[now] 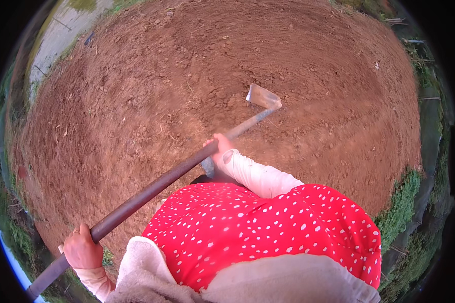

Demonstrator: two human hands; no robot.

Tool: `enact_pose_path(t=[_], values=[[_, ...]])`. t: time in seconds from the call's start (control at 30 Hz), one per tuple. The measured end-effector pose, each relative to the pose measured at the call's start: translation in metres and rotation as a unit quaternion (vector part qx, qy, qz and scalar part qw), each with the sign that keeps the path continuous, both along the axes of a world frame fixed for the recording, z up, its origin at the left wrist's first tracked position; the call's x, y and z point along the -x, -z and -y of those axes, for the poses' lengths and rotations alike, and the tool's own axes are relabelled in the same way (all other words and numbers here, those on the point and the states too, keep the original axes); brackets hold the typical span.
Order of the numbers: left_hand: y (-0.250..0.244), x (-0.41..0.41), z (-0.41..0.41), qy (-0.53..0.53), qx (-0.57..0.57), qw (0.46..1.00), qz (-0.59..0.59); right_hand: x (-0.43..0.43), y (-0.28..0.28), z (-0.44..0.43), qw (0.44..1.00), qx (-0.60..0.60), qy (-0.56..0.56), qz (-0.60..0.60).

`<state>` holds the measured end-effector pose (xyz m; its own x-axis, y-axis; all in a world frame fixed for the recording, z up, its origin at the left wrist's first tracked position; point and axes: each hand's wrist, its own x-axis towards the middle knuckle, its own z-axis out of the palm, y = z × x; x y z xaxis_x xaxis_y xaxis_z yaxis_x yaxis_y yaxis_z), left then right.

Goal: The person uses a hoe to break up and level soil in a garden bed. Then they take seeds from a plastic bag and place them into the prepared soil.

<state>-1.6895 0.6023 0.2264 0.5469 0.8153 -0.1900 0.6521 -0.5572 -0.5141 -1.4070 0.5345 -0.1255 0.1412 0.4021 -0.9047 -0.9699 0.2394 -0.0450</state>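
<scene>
A hoe with a long, dark handle (148,197) runs slantwise from the lower left to the middle of the head view. My left hand (82,247), with a ring on one finger, is closed around the handle near its rear part. Farther forward, my right hand (220,147) grips the shaft, its wrist in a pale sleeve. The hoe's metal blade (263,97) rests at the reddish-brown soil (326,125), beside small clods. Under my right hand shows part of a greyish thing, perhaps footwear, mostly hidden. Red cloth with white dots and a pale towel cover my front.
Bare, crumbly soil spreads around me. Green plants (400,204) border it at the right, beside a dark strip. Beyond the upper left edge lies a pale, water-like surface (57,45). A small dark object (89,38) lies near that edge.
</scene>
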Motion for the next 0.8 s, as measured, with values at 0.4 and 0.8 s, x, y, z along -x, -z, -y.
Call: enact_pose_path(t=[0.4, 0.8], values=[[-0.026, 0.028, 0.002, -0.040, 0.020, 0.999, 0.006, 0.034, -0.010, -0.008, 0.994, 0.056, -0.091, -0.009], [0.054, 0.040, -0.039, -0.045, 0.138, 0.989, 0.034, 0.005, -0.029, 0.056, 0.991, 0.118, -0.048, 0.032]])
